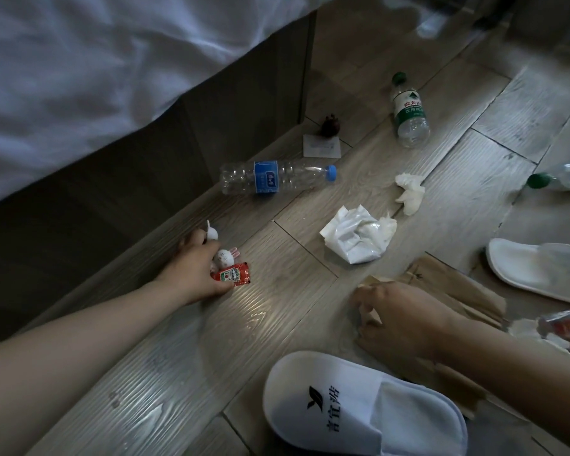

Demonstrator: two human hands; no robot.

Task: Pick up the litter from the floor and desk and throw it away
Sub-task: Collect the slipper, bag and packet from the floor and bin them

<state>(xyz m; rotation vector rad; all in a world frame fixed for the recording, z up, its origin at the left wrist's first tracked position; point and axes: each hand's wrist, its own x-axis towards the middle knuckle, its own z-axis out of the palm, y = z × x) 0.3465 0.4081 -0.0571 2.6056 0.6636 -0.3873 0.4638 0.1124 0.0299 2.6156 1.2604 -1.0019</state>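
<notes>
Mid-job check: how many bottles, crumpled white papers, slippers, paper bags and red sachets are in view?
Bottles: 3: blue-capped bottle, green-labelled bottle, bottle at the right edge
Crumpled white papers: 2: large wrapper, small tissue
Slippers: 2: near slipper, far slipper
Paper bags: 1: brown paper bag
Red sachets: 1 clear: ketchup sachet, pinched by the left hand
Total: 9

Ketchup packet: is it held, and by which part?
Left hand pinches the ketchup packet by its left end; right hand grips the rim of the paper bag.
</notes>
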